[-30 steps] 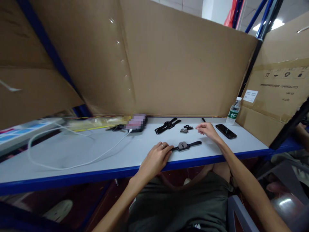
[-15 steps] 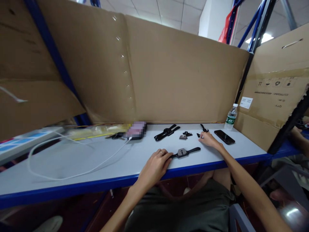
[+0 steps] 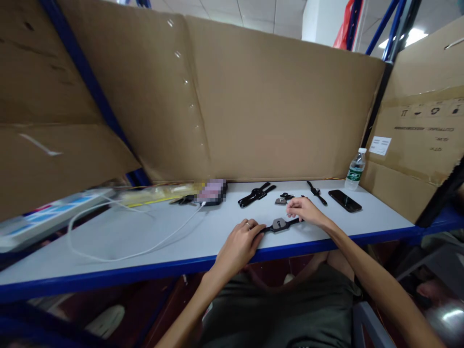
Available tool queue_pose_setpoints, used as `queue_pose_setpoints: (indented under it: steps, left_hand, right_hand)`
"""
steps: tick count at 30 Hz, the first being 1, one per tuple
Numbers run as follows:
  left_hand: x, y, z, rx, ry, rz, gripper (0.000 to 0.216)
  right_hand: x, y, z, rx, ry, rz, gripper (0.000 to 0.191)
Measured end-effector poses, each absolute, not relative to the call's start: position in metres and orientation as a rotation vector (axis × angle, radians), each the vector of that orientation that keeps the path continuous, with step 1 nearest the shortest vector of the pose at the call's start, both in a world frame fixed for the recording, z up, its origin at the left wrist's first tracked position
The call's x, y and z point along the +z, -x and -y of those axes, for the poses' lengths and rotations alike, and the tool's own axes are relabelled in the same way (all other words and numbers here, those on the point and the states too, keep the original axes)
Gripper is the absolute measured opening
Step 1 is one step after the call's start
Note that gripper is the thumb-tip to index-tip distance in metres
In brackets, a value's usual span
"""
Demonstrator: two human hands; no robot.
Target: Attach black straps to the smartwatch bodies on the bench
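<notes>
Near the front edge of the table lies a black spokeshave (image 3: 279, 224) with a grey plate at its middle and a handle to each side. My left hand (image 3: 242, 240) is closed on its left handle, with a ring on one finger. Over the right handle hovers my right hand (image 3: 303, 210), fingertips pinched together; a tiny shiny thing seems to be between them, too small to name. Just behind the right hand are a grey metal plate (image 3: 280, 201) and small black parts (image 3: 287, 195), partly covered by the hand.
More black spokeshaves (image 3: 257, 194) lie crossed farther back, another (image 3: 317, 193) at the right. A phone (image 3: 345, 200) and a water bottle (image 3: 355, 170) stand near the right cardboard (image 3: 391, 193). At left are a white cable (image 3: 134, 256), a pixelated device (image 3: 212, 192) and a power strip (image 3: 54, 215).
My right hand has come from the small parts at the back right toward me and left, over the spokeshave's right handle. My left hand stays on the left handle. The view has shifted slightly.
</notes>
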State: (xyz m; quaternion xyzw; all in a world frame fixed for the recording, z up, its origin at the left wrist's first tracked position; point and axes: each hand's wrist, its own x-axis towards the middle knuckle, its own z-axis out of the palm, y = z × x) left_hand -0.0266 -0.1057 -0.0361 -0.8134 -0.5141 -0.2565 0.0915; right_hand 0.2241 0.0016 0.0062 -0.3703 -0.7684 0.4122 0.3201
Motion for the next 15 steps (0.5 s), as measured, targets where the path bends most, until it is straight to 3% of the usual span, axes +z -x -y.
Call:
queue_pose_setpoints:
  steps: [7, 15]
  left_hand:
    - [-0.037, 0.026, 0.106, -0.799, 2.418, 1.532, 0.030]
    - [-0.036, 0.026, 0.105, -0.836, 2.419, 1.517, 0.029]
  right_hand:
    - [0.008, -0.214, 0.003, 0.751, 0.916, 2.110, 0.006]
    - [0.018, -0.265, -0.029, 0.200, 1.621, 2.149, 0.011]
